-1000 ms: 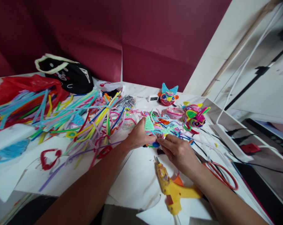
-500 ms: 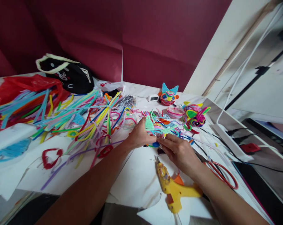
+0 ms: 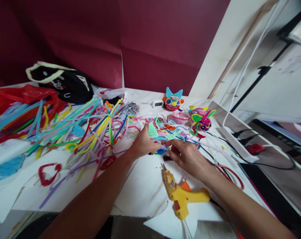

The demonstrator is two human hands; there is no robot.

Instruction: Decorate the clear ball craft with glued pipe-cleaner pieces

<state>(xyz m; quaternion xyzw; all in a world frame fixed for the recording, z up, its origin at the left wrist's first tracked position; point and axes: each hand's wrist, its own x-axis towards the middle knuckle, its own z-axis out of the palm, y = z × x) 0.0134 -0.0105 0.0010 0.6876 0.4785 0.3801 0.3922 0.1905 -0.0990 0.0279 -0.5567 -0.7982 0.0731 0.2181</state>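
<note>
My left hand (image 3: 144,143) is closed around a pipe-cleaner craft piece (image 3: 153,130) with a pale green pointed ear and a dark blue round part low down; most of it is hidden by the fingers. Against its right side is my right hand (image 3: 187,156), with bent fingers and the fingertips close together at the piece. Whatever lies between those tips is too small to make out. Just below the right hand, a yellow glue gun (image 3: 176,192) lies on white paper with its nozzle pointing away from me.
Loose pipe cleaners (image 3: 90,129) spread across the left, partly in a red plastic bag (image 3: 28,94). Behind are a black bag (image 3: 68,84), a small digital clock (image 3: 157,104) and two finished craft heads (image 3: 174,102). Red-handled scissors (image 3: 231,176) and a power strip (image 3: 240,146) lie right.
The view has shifted a little, so everything sits further left. My right hand's index finger has lifted and spread slightly from the other fingers; my left hand keeps its hold.
</note>
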